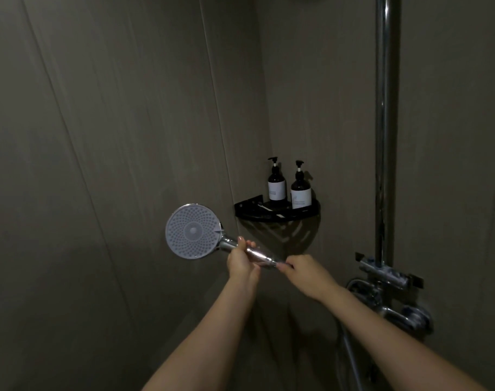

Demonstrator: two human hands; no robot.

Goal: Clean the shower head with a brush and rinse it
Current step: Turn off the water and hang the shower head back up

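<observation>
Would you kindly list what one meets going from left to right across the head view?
Shower head → left hand → left pump bottle → right pump bottle → right hand → chrome riser pipe. The black corner shelf overlaps the bottles, so it is left out.

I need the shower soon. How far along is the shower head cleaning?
Early. Done: the shower head is off its mount. In hand: left hand grips the handle, right hand holds its lower end. Left: no brush or running water shows, so brushing and rinsing remain.
</observation>
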